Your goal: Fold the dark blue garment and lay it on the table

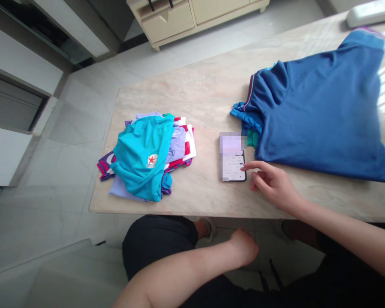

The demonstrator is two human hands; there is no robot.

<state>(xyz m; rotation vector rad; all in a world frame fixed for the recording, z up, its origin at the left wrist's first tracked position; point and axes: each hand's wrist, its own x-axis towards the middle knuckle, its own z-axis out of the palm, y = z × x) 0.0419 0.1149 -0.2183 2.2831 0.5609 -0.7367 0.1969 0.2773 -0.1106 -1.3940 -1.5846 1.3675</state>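
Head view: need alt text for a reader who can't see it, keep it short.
A seated person's right hand touches its forefinger to a phone lying on a marble table, while the left hand rests closed below the table edge. A heap of bright clothes lies left of the phone, and a blue shirt is spread out on the right.

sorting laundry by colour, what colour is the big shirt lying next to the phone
Dark blue, with a red-striped trim at the collar; the shirt shows best in the head view.

I see a pale marble surface point(208, 90). Near left: heap of folded clothes point(147, 156), teal on top. Centre: phone point(232, 158), screen up. Right: blue shirt point(317, 115) spread flat. Far right corner: white object point(370, 13).
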